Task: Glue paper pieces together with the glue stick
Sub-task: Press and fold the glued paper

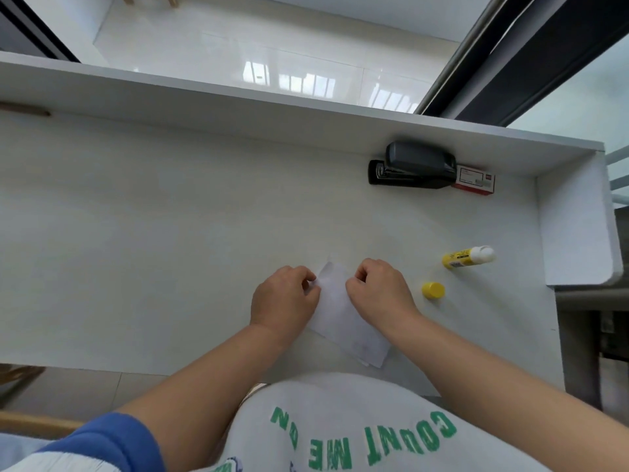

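White paper pieces [343, 318] lie stacked on the white desk [170, 250], angled from upper left to lower right. My left hand [282, 298] pinches the left edge of the paper near its top. On the opposite edge, my right hand [377, 287] pinches the paper as well, fingers curled. The yellow glue stick [468, 257] lies on its side to the right, uncapped, white glue end pointing right. Its yellow cap [433, 290] stands on the desk between the stick and my right hand.
A black stapler [413, 170] and a small red-and-white staple box [474, 180] sit against the desk's raised back wall. A side panel [575, 226] closes the desk's right end. The near desk edge runs just above my lap.
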